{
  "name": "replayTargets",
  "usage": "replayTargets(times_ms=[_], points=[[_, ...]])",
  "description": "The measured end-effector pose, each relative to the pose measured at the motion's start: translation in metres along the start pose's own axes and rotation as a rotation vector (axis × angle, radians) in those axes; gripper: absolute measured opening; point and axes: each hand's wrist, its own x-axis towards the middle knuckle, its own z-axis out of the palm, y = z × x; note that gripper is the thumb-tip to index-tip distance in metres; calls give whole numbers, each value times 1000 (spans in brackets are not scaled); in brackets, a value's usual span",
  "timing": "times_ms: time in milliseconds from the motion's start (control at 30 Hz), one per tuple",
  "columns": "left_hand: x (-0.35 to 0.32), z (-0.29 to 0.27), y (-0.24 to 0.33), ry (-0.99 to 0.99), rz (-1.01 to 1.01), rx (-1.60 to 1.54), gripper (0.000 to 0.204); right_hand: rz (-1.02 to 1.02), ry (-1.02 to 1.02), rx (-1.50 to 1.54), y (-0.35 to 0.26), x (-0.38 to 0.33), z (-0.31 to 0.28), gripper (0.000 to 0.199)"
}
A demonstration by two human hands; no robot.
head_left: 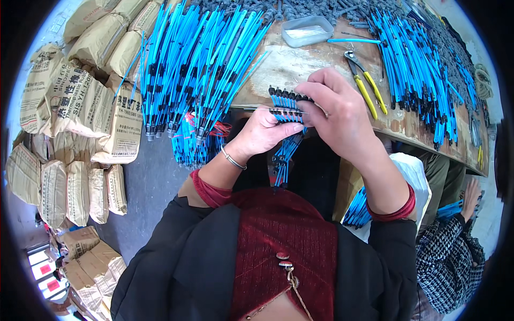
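In front of my chest, my left hand (258, 134) is closed round a bundle of thin blue rods (284, 101) with black plastic end pieces. The bundle's lower part hangs below my hands, over my lap. My right hand (340, 115) bends over the row of black ends (279, 91) from the right, thumb and fingers pinched at them. Its fingertips are partly hidden, so I cannot tell whether it grips one rod or several. A thin, dark, straight edge crosses the bundle by my left thumb; its kind is unclear.
Blue rods lie heaped on the worktable (278, 64) at left (206, 59) and right (415, 64). Yellow-handled pliers (368, 85) and a clear plastic tray (307, 33) lie between. Brown paper sacks (69, 107) stand left. A co-worker's hand (471, 199) shows at far right.
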Motion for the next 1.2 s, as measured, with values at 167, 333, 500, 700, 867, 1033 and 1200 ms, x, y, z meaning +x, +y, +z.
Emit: replayTargets(times_ms=[167, 333, 500, 700, 867, 1033, 1200], points=[[1, -2, -4, 3, -1, 71, 21, -42, 72, 60, -2, 4, 1, 33], [3, -1, -5, 11, 80, 8, 21, -107, 171, 188, -4, 8, -7, 24], [3, -3, -6, 0, 38, 38, 19, 23, 63, -145, 18, -18, -24, 20], [8, -3, 1, -25, -21, 104, 18, 133, 37, -158, 19, -15, -27, 20], [28, -13, 41, 25, -52, 36, 20, 195, 230, 47, 34, -15, -44, 23], [51, -13, 86, 65, 121, 14, 19, 366, 350, 69, 35, -7, -47, 24], [8, -14, 74, -87, 405, 346, 21, 389, 264, -18, 69, 8, -37, 25]])
